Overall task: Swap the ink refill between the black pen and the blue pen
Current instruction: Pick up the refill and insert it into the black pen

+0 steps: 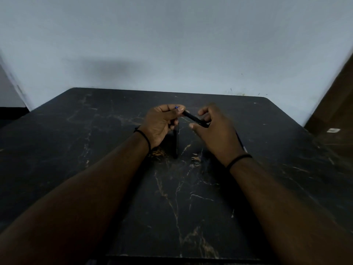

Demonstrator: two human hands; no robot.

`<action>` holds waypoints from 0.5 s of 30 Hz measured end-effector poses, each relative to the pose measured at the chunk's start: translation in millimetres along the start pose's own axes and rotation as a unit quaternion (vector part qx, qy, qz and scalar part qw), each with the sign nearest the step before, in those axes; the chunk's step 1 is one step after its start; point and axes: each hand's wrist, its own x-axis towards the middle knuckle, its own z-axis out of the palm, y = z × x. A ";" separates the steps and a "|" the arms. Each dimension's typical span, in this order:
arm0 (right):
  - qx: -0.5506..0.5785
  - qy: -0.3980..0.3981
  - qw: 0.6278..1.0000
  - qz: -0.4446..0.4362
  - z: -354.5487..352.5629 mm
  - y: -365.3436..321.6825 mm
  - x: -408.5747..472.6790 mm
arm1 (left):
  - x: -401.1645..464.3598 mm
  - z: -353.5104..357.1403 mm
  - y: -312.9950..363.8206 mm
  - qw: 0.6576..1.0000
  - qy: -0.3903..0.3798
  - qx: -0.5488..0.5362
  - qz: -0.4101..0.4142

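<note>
Both my hands are raised over the middle of the dark marble table [95, 150]. A dark pen barrel [193, 118] runs slantwise between them. My right hand [215, 131] grips its lower end. My left hand [160, 123] pinches the upper end, where a small blue tip [176, 107] shows between thumb and forefinger. A second dark pen [176, 142] lies on the table under my left hand, pointing toward me. A thin dark rod with a pale end [241, 143] lies on the table right of my right wrist; whether it is a refill I cannot tell.
The table's far edge meets a pale grey wall [172, 44]. A brown wooden surface [336, 104] stands at the right, with a small white label [333, 130] near the table corner. The near table edge runs along the bottom of the view.
</note>
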 end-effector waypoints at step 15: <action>0.001 0.014 1.000 -0.018 1.0 -2.1 0.1 | -1.7 3.6 0.2 0.999 0.003 -0.031 -0.008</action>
